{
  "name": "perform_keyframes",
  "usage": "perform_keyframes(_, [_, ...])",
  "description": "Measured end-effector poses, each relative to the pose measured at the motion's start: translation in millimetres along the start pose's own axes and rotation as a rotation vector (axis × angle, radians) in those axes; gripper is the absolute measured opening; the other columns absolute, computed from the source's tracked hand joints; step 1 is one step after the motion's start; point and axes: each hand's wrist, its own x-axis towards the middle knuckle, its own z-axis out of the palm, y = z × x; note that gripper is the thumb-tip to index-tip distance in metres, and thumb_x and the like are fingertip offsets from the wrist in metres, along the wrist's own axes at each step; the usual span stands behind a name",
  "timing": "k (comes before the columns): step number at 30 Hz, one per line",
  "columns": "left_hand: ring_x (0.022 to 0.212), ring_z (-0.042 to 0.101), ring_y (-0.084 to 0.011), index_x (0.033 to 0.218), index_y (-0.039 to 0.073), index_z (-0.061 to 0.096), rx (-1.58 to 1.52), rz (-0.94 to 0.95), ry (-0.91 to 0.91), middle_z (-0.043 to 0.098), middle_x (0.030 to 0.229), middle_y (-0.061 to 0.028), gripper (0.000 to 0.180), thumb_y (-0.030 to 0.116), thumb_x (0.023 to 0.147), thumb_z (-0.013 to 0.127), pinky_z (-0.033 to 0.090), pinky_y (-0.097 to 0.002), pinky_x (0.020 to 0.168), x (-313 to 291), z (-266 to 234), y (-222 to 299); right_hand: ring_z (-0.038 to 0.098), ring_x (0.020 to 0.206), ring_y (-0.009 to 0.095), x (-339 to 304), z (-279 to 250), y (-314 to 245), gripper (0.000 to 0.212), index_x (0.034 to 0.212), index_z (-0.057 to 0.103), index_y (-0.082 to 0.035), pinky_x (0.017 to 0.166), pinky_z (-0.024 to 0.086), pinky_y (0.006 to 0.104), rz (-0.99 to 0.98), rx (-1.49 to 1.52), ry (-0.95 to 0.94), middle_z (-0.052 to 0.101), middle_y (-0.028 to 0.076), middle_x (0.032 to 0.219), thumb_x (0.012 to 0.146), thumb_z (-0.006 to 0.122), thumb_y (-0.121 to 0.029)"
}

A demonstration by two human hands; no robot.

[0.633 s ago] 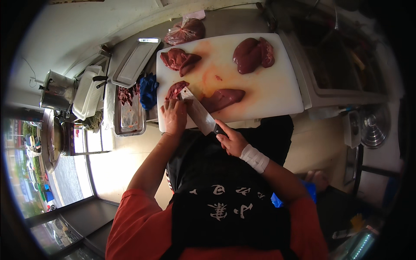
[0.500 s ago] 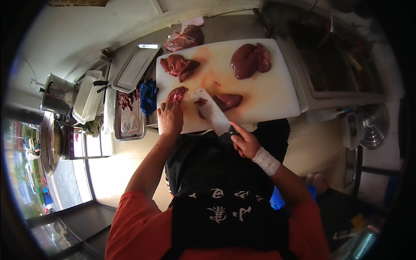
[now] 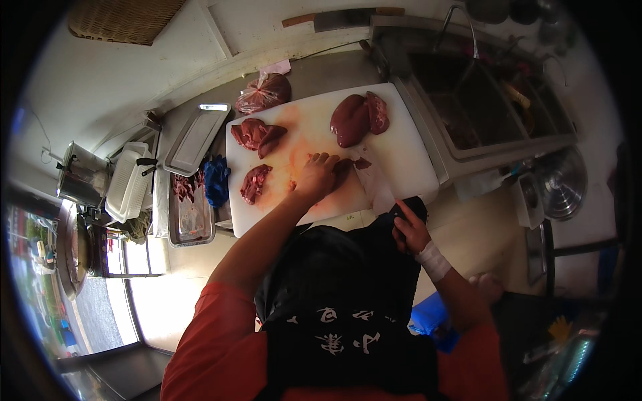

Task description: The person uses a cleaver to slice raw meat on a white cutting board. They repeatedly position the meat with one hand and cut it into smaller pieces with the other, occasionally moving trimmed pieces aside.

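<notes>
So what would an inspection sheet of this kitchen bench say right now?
Surface: white cutting board, stained orange-red.
Job's things: dark red liver pieces; left hand presses one piece; right hand grips a cleaver beside it.
Clutter: bagged meat, steel tray, blue cloth, meat scraps pan.
Fingers: left spread on meat, right closed round handle.
Cables: nothing seen.
Surroundings: steel sink, woven basket, pot.

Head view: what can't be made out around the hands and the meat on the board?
- Meat piece under the left hand: the hand hides most of it.
- Cleaver blade: motion-blurred, edge unclear.
- Cleaver handle: hidden inside the right hand.
- Sink contents: dark, too small to tell.
- Metal tray contents: too small to tell.
</notes>
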Motion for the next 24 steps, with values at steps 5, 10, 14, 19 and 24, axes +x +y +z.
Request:
perform_keyframes(5, [0.092,0.071,-0.0411,0.116,0.002,0.072,0.047,-0.266,-0.22,0.074,0.103,-0.0213,0.029,0.013,0.09,0.065,0.057,-0.0484,0.087,44,1,-6,0.049,0.047,0.012,-7,4,11,0.065,0.167,0.031,-0.02,0.044,0.041,0.0271,-0.045,0.063,0.013,0.059,0.003,0.073,0.107,0.056,-0.021])
perform_keyframes(10, [0.083,0.072,-0.0246,0.114,-0.004,0.073,-0.532,-0.58,-0.406,0.076,0.098,-0.0155,0.03,0.018,0.095,0.067,0.058,-0.0375,0.075,66,-50,8,0.048,0.046,0.011,-27,9,14,0.064,0.167,0.03,-0.019,0.044,0.04,0.0268,-0.101,0.119,0.114,0.058,0.003,0.069,0.107,0.053,-0.017])
perform_keyframes(14, [0.08,0.07,-0.0219,0.118,-0.008,0.069,-1.045,-0.584,-0.228,0.072,0.095,-0.0126,0.03,0.013,0.097,0.064,0.057,-0.0353,0.069,66,-81,37,0.048,0.046,0.011,-39,3,3,0.065,0.167,0.029,-0.015,0.044,0.041,0.0269,-0.249,0.082,0.184,0.057,0.003,0.068,0.107,0.052,-0.016])
perform_keyframes(19, [0.089,0.073,-0.0275,0.119,-0.01,0.061,-1.488,-0.594,0.127,0.07,0.105,-0.0174,0.028,0.008,0.098,0.061,0.064,-0.0399,0.078,35,-74,59,0.048,0.048,0.01,-36,-7,-18,0.065,0.167,0.029,-0.012,0.045,0.041,0.0267,-0.366,0.078,0.249,0.057,0.003,0.071,0.108,0.053,-0.016])
perform_keyframes(24, [0.094,0.074,-0.0311,0.119,-0.01,0.054,-1.246,-0.98,0.201,0.069,0.109,-0.0211,0.026,0.005,0.098,0.058,0.066,-0.0427,0.08,-42,-47,35,0.047,0.047,0.01,-31,-4,-23,0.064,0.168,0.029,-0.012,0.045,0.041,0.0254,-0.378,0.097,0.194,0.056,0.004,0.072,0.108,0.051,-0.014])
